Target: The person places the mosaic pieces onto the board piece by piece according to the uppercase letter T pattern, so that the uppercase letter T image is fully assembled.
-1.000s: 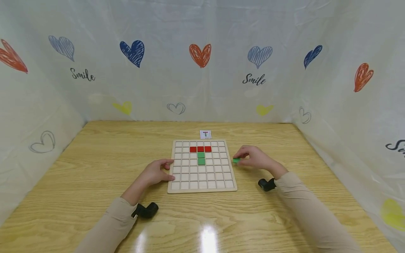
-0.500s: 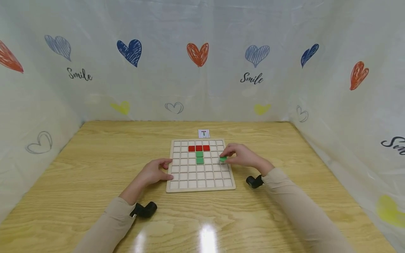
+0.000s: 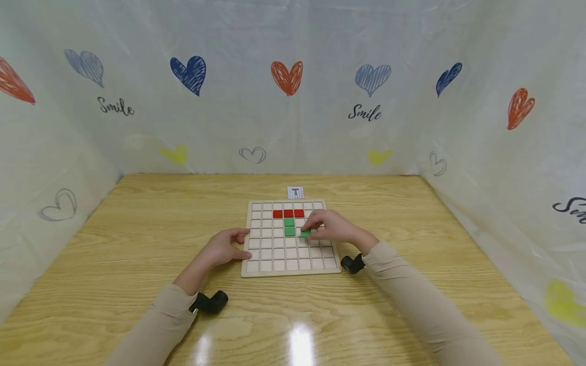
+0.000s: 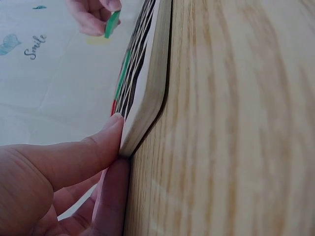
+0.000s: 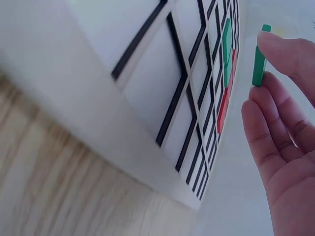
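Observation:
A square wooden grid board [image 3: 291, 271] lies on the table. Three red tiles [image 3: 288, 213] form a row in its upper part, and two green tiles [image 3: 289, 226] sit below the middle one. My left hand [image 3: 223, 248] pinches the board's left edge; the left wrist view shows the thumb [image 4: 93, 152] on the rim and a finger below it. Between thumb and fingertips, my right hand [image 3: 334, 226] holds another green tile [image 5: 261, 56] above the board, just right of the lower green tile. Seen from the right wrist, this tile is held clear of the grid.
Behind the board lies a small printed card [image 3: 295, 192] with a red and green T pattern on a grid. The wooden table [image 3: 160, 218] is enclosed by a white curtain [image 3: 293, 132] with hearts. Black wrist cameras [image 3: 210, 303] are worn on both arms.
My right hand has carried the green tile leftward, from beside the board's right edge to over the grid close to the green tiles. The left hand has kept its grip on the board's edge.

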`<state>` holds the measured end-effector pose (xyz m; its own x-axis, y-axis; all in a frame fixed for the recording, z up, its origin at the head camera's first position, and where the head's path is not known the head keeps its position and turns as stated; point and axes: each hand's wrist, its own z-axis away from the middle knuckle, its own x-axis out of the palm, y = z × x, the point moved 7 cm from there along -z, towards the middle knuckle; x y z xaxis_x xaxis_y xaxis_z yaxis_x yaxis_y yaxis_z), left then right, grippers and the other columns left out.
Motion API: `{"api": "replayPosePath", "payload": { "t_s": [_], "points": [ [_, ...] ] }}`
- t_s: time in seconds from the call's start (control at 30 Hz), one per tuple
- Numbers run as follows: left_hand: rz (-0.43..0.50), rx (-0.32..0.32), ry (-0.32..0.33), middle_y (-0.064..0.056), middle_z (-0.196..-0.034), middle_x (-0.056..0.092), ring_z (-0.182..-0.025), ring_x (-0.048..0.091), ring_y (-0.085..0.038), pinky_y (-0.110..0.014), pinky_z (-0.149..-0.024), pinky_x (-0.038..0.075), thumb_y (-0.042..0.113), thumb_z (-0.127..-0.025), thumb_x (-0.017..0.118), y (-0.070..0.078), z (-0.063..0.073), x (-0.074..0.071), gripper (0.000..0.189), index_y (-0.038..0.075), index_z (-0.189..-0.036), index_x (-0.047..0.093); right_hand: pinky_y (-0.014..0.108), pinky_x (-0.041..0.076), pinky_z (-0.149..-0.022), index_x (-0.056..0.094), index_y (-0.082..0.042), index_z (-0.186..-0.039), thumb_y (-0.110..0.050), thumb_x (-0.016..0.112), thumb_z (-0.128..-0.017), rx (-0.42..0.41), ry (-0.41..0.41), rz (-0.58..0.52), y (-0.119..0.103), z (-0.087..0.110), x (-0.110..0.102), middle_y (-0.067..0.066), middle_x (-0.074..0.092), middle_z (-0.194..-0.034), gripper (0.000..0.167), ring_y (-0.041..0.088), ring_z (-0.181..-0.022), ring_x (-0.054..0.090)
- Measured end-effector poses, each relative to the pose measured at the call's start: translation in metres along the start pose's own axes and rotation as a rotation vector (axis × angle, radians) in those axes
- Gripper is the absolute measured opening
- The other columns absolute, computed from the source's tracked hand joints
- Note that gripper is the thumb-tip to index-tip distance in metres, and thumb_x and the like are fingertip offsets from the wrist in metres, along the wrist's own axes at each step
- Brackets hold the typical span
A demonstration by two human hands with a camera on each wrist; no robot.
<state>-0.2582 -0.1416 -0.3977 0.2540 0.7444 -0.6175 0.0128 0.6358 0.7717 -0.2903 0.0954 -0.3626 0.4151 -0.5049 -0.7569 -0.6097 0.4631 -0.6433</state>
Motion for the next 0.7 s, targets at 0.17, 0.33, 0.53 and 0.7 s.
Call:
{"api": "replayPosePath", "payload": {
  "t_s": [0.17, 0.33, 0.53, 0.7],
  "points": [
    [0.004, 0.002, -0.005, -0.011, -0.099, 0.054, -0.090, 0.047, -0.027, -0.037, -0.081, 0.036, 0.010, -0.072, 0.080, 0.002, 0.001, 0.000, 0.061, -0.002, -0.126, 0.054, 0.031, 0.047, -0.078, 0.071, -0.003, -0.099, -0.002, 0.071, -0.080, -0.023, -0.017, -0.002, -0.005, -0.006, 0.006, 0.003, 0.061, -0.094, 0.019, 0.014, -0.084, 0.053],
    [0.006, 0.001, -0.005, -0.012, -0.099, 0.054, -0.091, 0.047, -0.027, -0.038, -0.082, 0.036, 0.010, -0.073, 0.080, 0.002, 0.001, 0.000, 0.061, -0.002, -0.126, 0.054, 0.029, 0.047, -0.078, 0.072, -0.003, -0.098, -0.003, 0.073, -0.079, -0.050, -0.040, 0.003, -0.011, -0.013, 0.012, 0.002, 0.061, -0.093, 0.019, 0.015, -0.083, 0.055],
    [0.004, -0.015, 0.001, -0.011, -0.099, 0.054, -0.090, 0.047, -0.026, -0.038, -0.081, 0.036, 0.009, -0.073, 0.080, -0.001, 0.000, 0.001, 0.061, -0.001, -0.127, 0.054, 0.024, 0.045, -0.075, 0.072, -0.004, -0.099, -0.004, 0.073, -0.079, -0.035, -0.103, 0.015, -0.013, -0.022, 0.024, 0.000, 0.059, -0.091, 0.020, 0.013, -0.081, 0.053],
    [0.008, -0.021, 0.002, -0.011, -0.100, 0.054, -0.090, 0.047, -0.026, -0.038, -0.081, 0.035, 0.010, -0.073, 0.080, -0.001, 0.001, 0.001, 0.061, 0.000, -0.127, 0.054, 0.023, 0.045, -0.075, 0.072, -0.006, -0.098, -0.005, 0.073, -0.079, -0.002, -0.146, 0.037, -0.009, -0.027, 0.031, 0.000, 0.058, -0.090, 0.019, 0.009, -0.081, 0.051]
  ]
}}
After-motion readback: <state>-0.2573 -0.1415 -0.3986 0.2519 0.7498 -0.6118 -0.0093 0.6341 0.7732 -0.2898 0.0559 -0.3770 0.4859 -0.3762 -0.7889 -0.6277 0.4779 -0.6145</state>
